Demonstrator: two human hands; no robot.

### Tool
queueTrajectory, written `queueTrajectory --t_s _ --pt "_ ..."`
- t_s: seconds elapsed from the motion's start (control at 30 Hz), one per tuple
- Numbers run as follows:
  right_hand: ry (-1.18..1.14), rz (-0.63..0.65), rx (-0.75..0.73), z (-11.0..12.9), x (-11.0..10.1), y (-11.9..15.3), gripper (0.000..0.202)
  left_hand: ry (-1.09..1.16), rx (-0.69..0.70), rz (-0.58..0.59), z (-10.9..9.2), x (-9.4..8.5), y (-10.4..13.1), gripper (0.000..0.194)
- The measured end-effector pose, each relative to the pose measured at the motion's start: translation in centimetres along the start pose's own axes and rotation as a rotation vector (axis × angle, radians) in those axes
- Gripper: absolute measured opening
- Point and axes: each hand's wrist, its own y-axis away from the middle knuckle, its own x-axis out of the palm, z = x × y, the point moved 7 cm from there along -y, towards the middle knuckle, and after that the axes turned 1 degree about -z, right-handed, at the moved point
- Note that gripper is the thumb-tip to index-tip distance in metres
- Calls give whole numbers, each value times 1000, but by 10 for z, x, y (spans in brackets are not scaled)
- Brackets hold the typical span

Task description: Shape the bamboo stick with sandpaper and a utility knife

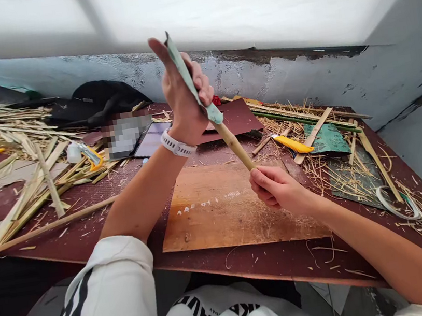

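Observation:
My left hand (pixel 181 99) is raised above the table, its fingers curled round a pale green sheet of sandpaper (pixel 214 114) and its thumb pointing up. The sandpaper is folded round the upper part of a bamboo stick (pixel 236 146), hiding that end. Lower down, my right hand (pixel 272 188) is closed on the stick's near end. The stick slants down to the right between both hands. Beneath them lies a flat wooden board (pixel 208 226) with white marks on it.
Bamboo strips (pixel 6 129) are piled at the left. A yellow utility knife (pixel 293 144), a green sandpaper sheet (pixel 328 137), a tape roll (pixel 397 205) and many shavings lie at the right. A phone (pixel 152 139) and black cloth (pixel 104 99) are farther back, near the wall.

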Motion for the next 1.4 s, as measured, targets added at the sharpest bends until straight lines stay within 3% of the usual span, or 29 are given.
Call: queueTrajectory --t_s 0.1,0.33,0.5,0.6,0.73,0.83,1.0,1.07,1.23,1.4 --pt "-6 6 30 -5 -1 -1 49 16 9 7 0 -4 -3 61" --pt "11 -117 9 4 -13 -3 51 -12 -132 -62 42 7 23 56" --pt "60 -82 24 2 -10 -4 52 -49 -15 -106 19 -17 -8 56" --pt "79 -60 23 1 -6 -4 53 -41 54 -163 10 -24 -11 57" --pt "70 -118 15 2 -11 -4 52 -71 -22 -116 36 -10 10 59" --pt "75 -156 22 0 -14 -4 51 -67 -124 -89 52 -10 10 59" --pt "110 -105 35 -5 -8 -6 52 -16 -92 -274 40 -38 -11 60" --pt "101 -110 34 -5 -7 -6 53 -24 -78 -262 41 -33 -4 60" --pt "50 -150 -10 2 -10 -3 51 -27 -157 -90 50 -2 20 55" --pt "29 -41 15 1 0 -1 50 43 -54 -166 21 -13 0 51"
